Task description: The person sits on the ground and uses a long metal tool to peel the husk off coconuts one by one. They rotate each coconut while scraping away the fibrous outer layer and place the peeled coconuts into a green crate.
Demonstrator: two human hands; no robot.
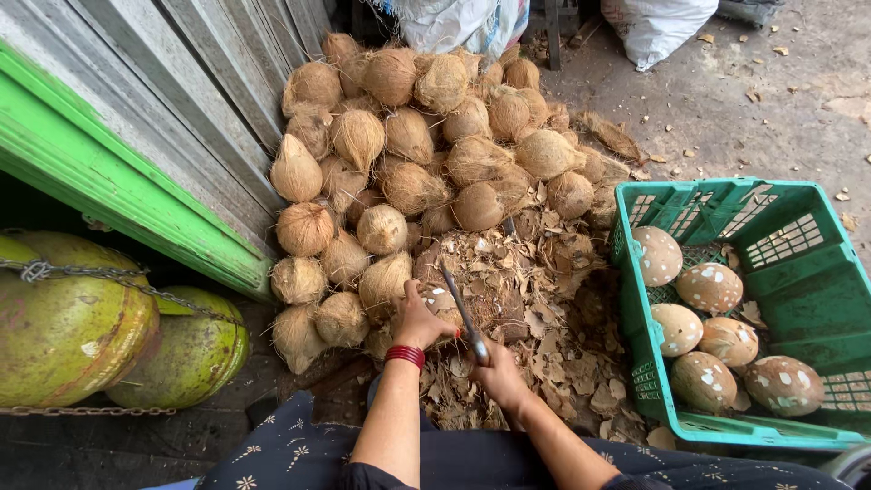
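Nearest the camera, a dark dotted garment is seen across the lap, and both forearms are stretched out from it. A red bangle is worn on the left wrist.

The right hand is closed round the handle of a knife, whose blade is angled up and to the left, its tip resting on or just over the coconut. That coconut is held down by the left hand, the fingers being wrapped over its left side and top, so that it lies partly hidden beneath the palm and directly ahead of the blade. It is judged to be hard, fairly heavy and round, apt to roll; its bare shell is probably smooth, so a firm hold on the side away from the blade seems called for.

Beneath and around it a heap of dry husk scraps is spread. To the right a green crate holds peeled coconuts, pale and mottled. To the left, green gas cylinders are bound by a chain. Farther off, a pile of husked coconuts is stacked against a metal shutter, with white sacks on the ground beyond.
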